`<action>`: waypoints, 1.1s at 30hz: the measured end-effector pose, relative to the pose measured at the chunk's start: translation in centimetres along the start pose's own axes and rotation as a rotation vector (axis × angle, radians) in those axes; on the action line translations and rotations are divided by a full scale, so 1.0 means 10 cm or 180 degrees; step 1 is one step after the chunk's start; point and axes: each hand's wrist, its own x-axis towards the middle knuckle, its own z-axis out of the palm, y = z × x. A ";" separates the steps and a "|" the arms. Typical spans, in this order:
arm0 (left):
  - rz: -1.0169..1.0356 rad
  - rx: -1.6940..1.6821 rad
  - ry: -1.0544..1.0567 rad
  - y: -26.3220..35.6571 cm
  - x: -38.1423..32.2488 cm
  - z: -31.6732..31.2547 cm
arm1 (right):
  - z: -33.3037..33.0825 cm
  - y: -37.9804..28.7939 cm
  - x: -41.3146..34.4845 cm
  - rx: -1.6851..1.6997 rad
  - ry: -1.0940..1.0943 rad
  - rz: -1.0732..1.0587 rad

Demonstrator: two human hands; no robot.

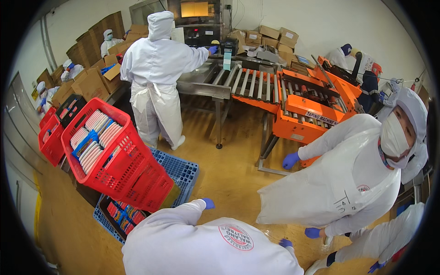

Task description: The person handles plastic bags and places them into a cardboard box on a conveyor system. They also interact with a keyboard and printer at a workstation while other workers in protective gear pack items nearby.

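Note:
My left hand [208, 203], in a blue glove, is right of a stack of red plastic crates [132, 165], apart from it. The top crate [125, 134] holds rows of pink and white packs and some blue packs. Low at the centre right, my right hand [286, 243], also gloved, hangs beside my white smock [192, 247]. No object shows in either hand, but how the fingers lie is too small to tell. Under the stack lies a blue plastic pallet [175, 165], with a dark crate of red and blue packs [125, 215] near its front corner.
A co-worker in a mask and apron [330, 192] stands close at right. Another [154, 68] works at a roller conveyor [254, 84] leading to an orange taping machine [302, 113]. Cardboard boxes [91, 82] line the left; more co-workers are behind them.

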 end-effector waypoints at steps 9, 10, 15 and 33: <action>-0.0292 0.0009 0.0073 -0.47 -0.08 0.21 | -0.04 -1.78 1.08 0.1220 0.0000 0.0677; -0.0281 0.0092 0.0025 -0.56 -0.08 0.27 | -0.08 -1.81 1.03 0.1399 0.0012 0.0680; -0.0310 0.0250 -0.0180 -0.81 -0.09 0.38 | -0.12 -1.79 0.77 0.1429 -0.0158 0.1181; 0.0082 0.0105 -0.0135 -0.73 0.11 0.13 | 0.02 -2.94 1.70 0.1213 0.0094 0.0829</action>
